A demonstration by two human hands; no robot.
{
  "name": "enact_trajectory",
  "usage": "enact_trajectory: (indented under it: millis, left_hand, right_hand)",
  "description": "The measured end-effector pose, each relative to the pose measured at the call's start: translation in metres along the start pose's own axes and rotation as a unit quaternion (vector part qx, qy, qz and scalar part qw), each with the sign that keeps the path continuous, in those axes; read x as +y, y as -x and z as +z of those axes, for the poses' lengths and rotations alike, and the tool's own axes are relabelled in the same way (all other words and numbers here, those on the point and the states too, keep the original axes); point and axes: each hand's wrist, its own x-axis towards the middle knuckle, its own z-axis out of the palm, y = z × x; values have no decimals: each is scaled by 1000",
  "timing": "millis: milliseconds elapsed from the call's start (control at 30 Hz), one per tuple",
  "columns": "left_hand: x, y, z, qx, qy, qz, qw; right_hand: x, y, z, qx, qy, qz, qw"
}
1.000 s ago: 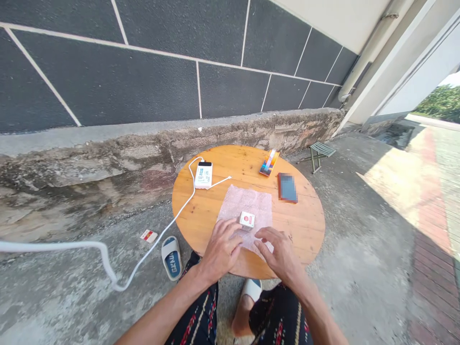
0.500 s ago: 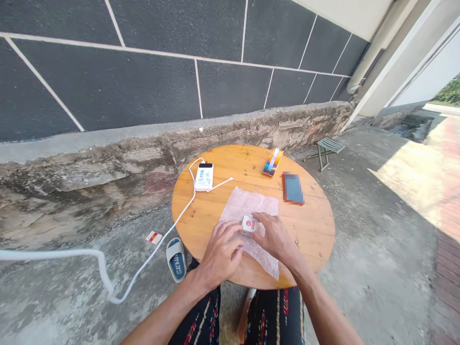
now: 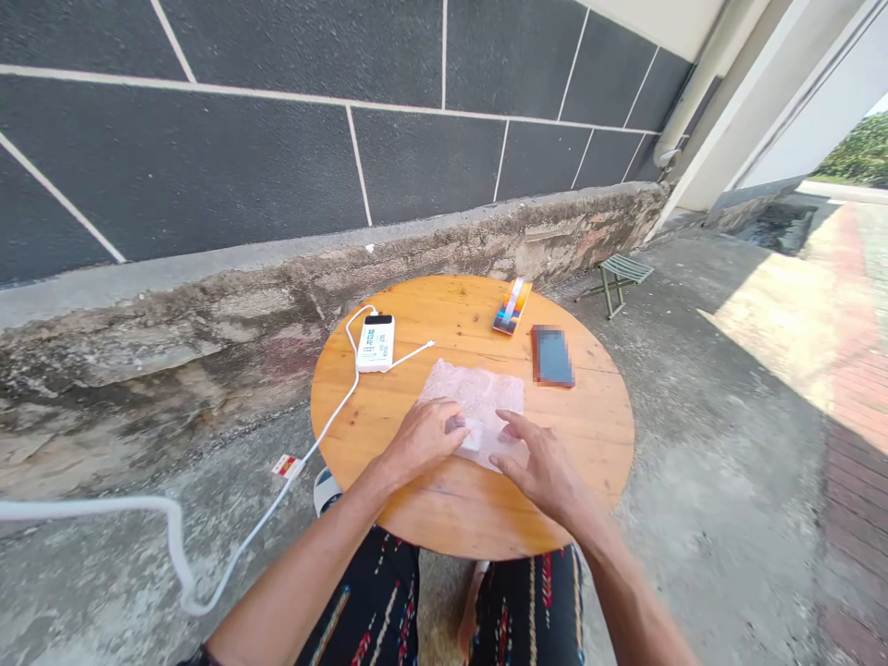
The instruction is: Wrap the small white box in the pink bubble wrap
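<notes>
A sheet of pinkish bubble wrap [image 3: 482, 396] lies on the round wooden table [image 3: 597, 425], with its near edge folded away from me. A small bump under the fold sits between my hands; the small white box with the red mark does not show. My left hand [image 3: 425, 437] rests on the fold's left side, fingers curled down onto the wrap. My right hand [image 3: 539, 464] lies on the fold's right side with its fingers stretched out, the tips pressing the wrap.
A white power bank [image 3: 376, 342] with a white cable [image 3: 326, 425] lies at the table's far left. A dark phone [image 3: 552, 356] and a colourful flat pack [image 3: 511, 306] lie at the far right. A green stool [image 3: 622, 272] stands beyond, a small card [image 3: 287, 465] on the ground.
The near edge of the bubble wrap has been folded over the small box, which is now hidden. Both hands moved onto the fold; the right hand let go of the box.
</notes>
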Motion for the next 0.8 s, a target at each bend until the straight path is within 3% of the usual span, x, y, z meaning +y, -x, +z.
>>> enact_trajectory:
  millis: [267,400,467,633,800]
  left_hand:
    - [-10,-5,8,12,103,-32,994]
    - [-16,-9,11,11,119,-42,992]
    - [-16,-10,10,6,122,-44,992]
    - [-17,-12,6,-11,134,-40,990]
    - [-24,-19,6,-16,178,-45,983]
  right_hand:
    - [31,-12,25,41,-35,81,995]
    - [14,3,23,205,77,5,976]
    - [-5,10,22,248,132,-51,958]
    - [-33,-1,30,77,173,-164,968]
    - [-25,-21,36,14,193,-172,966]
